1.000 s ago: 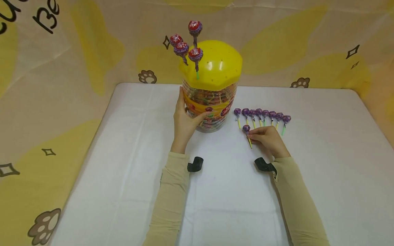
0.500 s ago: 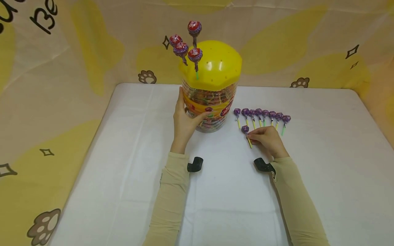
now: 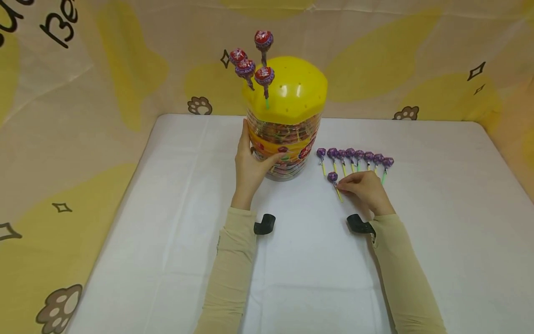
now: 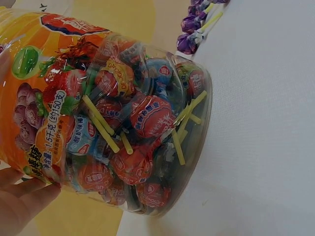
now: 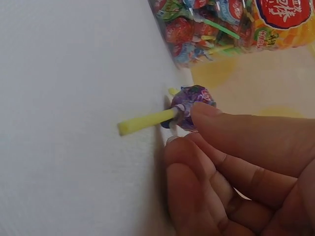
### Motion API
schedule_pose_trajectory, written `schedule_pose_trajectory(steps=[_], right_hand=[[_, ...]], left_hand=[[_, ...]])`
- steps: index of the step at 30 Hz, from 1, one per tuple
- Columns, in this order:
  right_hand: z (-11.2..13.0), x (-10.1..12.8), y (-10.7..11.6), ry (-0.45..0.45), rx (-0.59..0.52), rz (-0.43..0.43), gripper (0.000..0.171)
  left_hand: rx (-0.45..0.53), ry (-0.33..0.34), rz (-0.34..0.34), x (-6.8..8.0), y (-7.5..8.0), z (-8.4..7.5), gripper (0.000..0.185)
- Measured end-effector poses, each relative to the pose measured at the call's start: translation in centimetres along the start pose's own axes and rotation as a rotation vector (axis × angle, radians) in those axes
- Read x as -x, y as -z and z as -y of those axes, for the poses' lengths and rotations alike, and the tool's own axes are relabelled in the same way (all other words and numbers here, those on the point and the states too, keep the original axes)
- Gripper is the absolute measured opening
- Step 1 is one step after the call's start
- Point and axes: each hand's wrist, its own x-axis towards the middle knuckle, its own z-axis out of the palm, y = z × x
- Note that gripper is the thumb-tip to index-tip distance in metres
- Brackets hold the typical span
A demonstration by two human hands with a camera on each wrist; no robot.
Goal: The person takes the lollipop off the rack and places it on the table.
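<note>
A white table (image 3: pixel 167 195) is seen in the middle. A row of 8 purple lollipops (image 3: pixel 359 154) is laid flat on it, side by side, with the sticks pointed toward the near edge. 4 more lollipops (image 3: pixel 245 67) in red and purple wrappers are stood up on their sticks, close together. A yellow and cream cloth (image 3: pixel 125 69) is hung behind and beside the table. Brown paw prints (image 3: pixel 200 105) and small black stars (image 3: pixel 477 69) are printed on it.
</note>
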Motion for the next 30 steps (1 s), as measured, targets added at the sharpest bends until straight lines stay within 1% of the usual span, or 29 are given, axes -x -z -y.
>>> schedule_pose_trajectory(steps=[5,11,14,17,20,24,27,30], right_hand=[[0.1,0.0,0.3,0.006,-0.052,-0.021,0.029],[0.9,0.3,0.5,0.012,-0.132,-0.054,0.028],[1.3,0.5,0.6,0.052,-0.198,-0.072,0.03],[2.0,0.7,0.5,0.116,-0.27,-0.095,0.03],[3.0,0.9,0.6,0.17,-0.336,-0.13,0.028],[5.3,1.3,0.6,0.206,-0.399,-0.184,0.029],[7.1,1.5,0.5,0.235,-0.438,-0.201,0.03],[8.8,1.7,0.4,0.289,-0.486,-0.203,0.025]], left_hand=[[0.009,-0.006,0.0,0.0,0.0,0.0,0.105],[0.002,-0.008,-0.002,0.1,0.0,0.0,0.105],[0.006,-0.01,-0.001,0.1,0.0,0.0,0.105],[0.012,-0.012,0.0,0.1,0.0,0.0,0.105],[0.01,-0.007,0.003,0.1,0.0,0.0,0.106],[0.009,0.006,0.008,0.1,-0.1,0.0,0.106],[0.014,0.01,0.004,0.1,-0.1,0.1,0.105],[0.013,0.003,-0.003,0.0,0.0,0.1,0.105]])
